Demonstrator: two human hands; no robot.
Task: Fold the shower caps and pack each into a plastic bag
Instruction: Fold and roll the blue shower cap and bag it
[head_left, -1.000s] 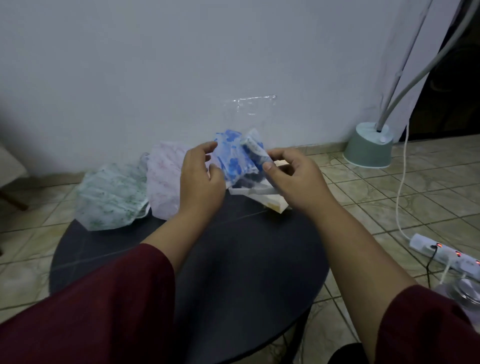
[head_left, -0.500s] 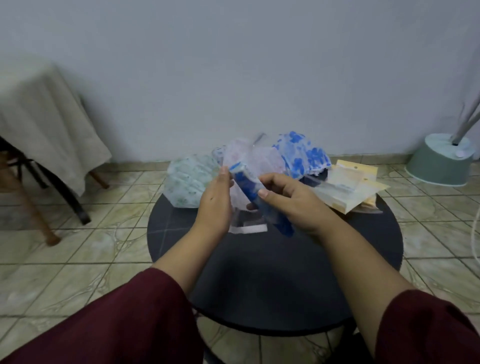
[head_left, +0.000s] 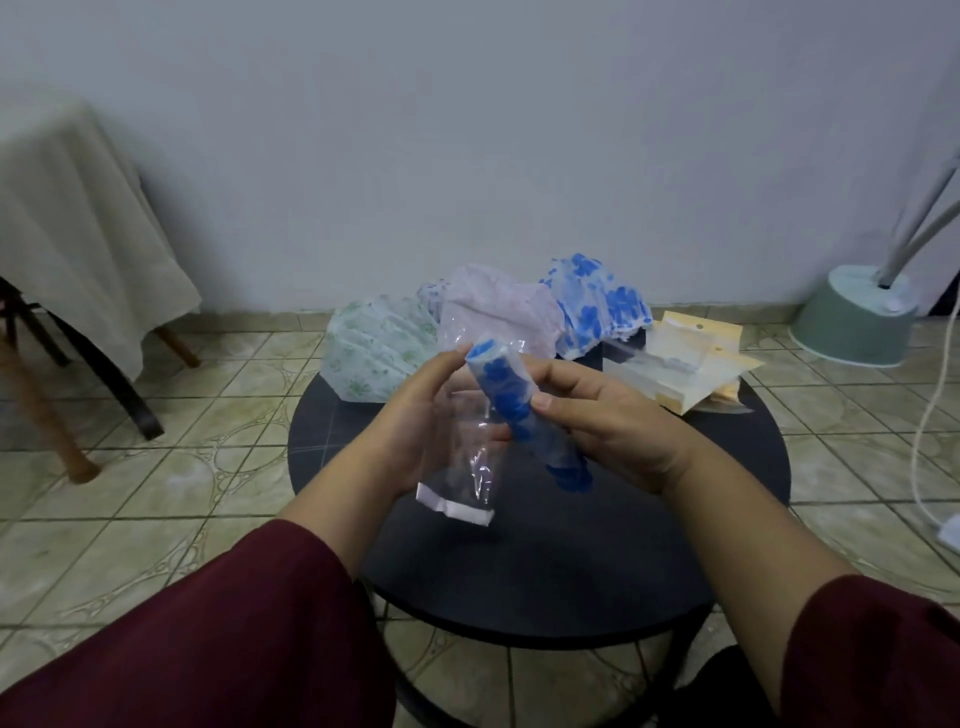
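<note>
Head view: a round dark table (head_left: 675, 545) is seen, with unfolded caps (head_left: 498, 312) heaped at twelve o'clock. At centre, a clear plastic bag (head_left: 467, 457) is pinched by the left hand (head_left: 415, 415); the rolled blue shower cap (head_left: 511, 400) is gripped by the right hand (head_left: 613, 415). Bagging is judged underway; the bag's mouth must be opened next.

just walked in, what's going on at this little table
A person is packing shower caps. The right hand grips a rolled blue-flowered cap, and the left hand holds a clear plastic bag beside it; the cap looks not yet fully inside. Three unfolded caps lie at the back of the round black table, next to a stack of bags.
</note>
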